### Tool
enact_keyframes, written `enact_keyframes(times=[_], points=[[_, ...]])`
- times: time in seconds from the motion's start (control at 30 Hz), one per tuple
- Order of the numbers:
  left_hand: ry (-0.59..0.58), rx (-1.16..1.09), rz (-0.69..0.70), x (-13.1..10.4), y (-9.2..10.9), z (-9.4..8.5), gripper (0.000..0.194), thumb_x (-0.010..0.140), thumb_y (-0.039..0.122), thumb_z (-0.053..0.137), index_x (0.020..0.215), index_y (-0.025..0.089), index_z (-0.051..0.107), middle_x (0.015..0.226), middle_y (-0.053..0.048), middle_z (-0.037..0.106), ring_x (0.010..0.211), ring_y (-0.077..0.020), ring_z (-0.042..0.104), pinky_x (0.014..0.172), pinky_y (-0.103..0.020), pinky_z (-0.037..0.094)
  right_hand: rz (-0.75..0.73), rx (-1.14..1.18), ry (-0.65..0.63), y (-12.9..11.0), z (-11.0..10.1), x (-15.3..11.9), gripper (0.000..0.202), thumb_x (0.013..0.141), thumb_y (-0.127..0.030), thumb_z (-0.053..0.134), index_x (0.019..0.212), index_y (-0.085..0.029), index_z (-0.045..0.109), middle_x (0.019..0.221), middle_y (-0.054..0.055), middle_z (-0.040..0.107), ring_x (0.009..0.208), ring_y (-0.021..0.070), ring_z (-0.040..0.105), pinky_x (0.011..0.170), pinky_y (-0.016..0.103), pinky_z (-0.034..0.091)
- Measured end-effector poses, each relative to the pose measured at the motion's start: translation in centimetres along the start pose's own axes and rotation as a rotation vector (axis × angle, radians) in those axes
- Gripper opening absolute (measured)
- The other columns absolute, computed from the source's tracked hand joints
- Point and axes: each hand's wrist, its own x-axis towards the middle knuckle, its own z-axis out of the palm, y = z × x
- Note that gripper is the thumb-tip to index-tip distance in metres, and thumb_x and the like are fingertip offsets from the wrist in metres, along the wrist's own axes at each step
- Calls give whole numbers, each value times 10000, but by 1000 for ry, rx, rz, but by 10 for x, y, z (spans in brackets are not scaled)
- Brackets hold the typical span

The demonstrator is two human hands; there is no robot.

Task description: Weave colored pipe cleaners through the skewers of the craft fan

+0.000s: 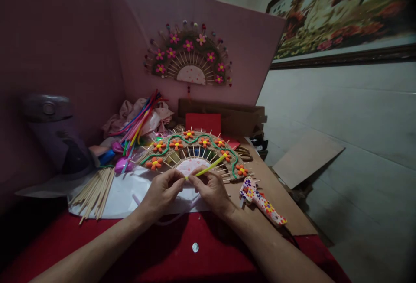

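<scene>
- Pinching, head view: left hand [165,191], thumb and forefinger closed on the lower end of a yellow strip [210,166].
- Right hand [212,191]: thumb and forefinger grasping the same strip just beside the left fingertips; the free length slants up beyond the right fingers, in front of the near fan.
- Near fan [191,148], half-round: directly beyond the fingers; brown cord-like band, orange flowers with yellow centres, wavy green line, thin protruding sticks, pale dotted half-disc at the base.
- White sheet [125,196]: beneath the fingers and out to their left.
- Wooden sticks [94,192], one loose bundle: left of the fingers, partly on the sheet.
- Coloured strips [140,122], one bunch: beyond the fingers, to the left.
- Lidded bottle [61,138], purplish: well left of the fingers.
- Glue gun [261,200], flower-patterned: right of the fingers, lying on brown cardboard [292,222].
- Silvery disc [195,247]: on the wearer's side of the fingers, on red cloth [165,259].
- Red card [203,122]: beyond the fingers, behind the near fan.
- Far fan [198,49], pink-flowered: well above and beyond the fingers, against a pink panel [250,42].
- Framed picture [344,23]: well apart, upper right of the fingers.
</scene>
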Motion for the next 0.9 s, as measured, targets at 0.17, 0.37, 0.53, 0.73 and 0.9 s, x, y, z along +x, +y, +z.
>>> enact_keyframes(times=[0.17, 0.37, 0.53, 0.73, 0.9], points=[[93, 75, 42, 1, -4, -1, 118, 736, 276, 587, 725, 165, 624, 587, 15, 551, 489, -92, 414, 442, -191, 295, 6, -27, -33, -2, 1, 0, 135, 797, -286, 560, 737, -183, 623, 540, -35, 519, 498, 99, 466, 482, 201, 371], [73, 67, 33, 0, -1, 0, 149, 755, 296, 563, 737, 161, 624, 566, 17, 548, 459, -88, 404, 427, -193, 296, -14, -79, -11, -5, 2, 0, 147, 801, -268, 538, 706, -169, 592, 595, -27, 527, 539, 95, 457, 523, 206, 364], [90, 165, 86, 1, -6, 0, 183, 782, 309, 521, 728, 156, 605, 580, 18, 552, 492, -94, 440, 461, -198, 336, 20, -91, -26, -2, 6, -2, 143, 809, -265, 530, 722, -163, 582, 574, -40, 513, 520, 87, 456, 508, 195, 351], [177, 347, 236, -1, -11, 2, 125, 769, 222, 521, 699, 151, 596, 572, 21, 565, 505, -94, 481, 517, -213, 369, -88, -164, 0, -7, 11, -8, 126, 801, -215, 530, 693, -156, 559, 638, -19, 557, 615, 99, 501, 617, 220, 373], [105, 155, 194, -5, -4, 3, 157, 810, 274, 511, 812, 151, 608, 571, 26, 543, 484, -87, 465, 468, -202, 370, 129, 115, -11, -12, 9, -5, 179, 800, -289, 543, 673, -162, 531, 534, -51, 475, 494, 78, 422, 480, 202, 332]])
